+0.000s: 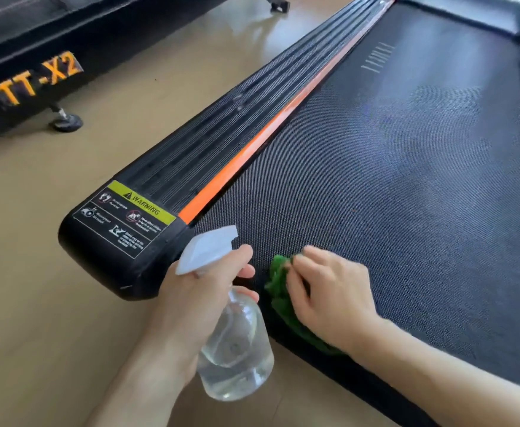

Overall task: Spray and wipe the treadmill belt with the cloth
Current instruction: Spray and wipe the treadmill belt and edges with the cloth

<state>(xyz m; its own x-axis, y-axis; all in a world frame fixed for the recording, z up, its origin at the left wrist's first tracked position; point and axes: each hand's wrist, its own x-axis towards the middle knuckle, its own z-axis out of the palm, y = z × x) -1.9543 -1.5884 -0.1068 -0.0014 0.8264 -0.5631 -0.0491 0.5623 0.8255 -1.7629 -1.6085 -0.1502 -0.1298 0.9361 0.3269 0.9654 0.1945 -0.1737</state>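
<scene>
Bright, soft daylight falls from the far end, leaving pale sheen on the black textured treadmill belt [406, 167] and the glossy tan floor [37, 272]. Edges bow with wide-angle distortion; far corners blur.

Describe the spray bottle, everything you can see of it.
The spray bottle has a clear, rounded plastic body with clear liquid pooled in its lower part, and a white trigger head. It is held tilted above the floor at the treadmill's near corner, nozzle toward the belt. The left hand grips its neck, fingers by the trigger. Nothing else touches it.
</scene>
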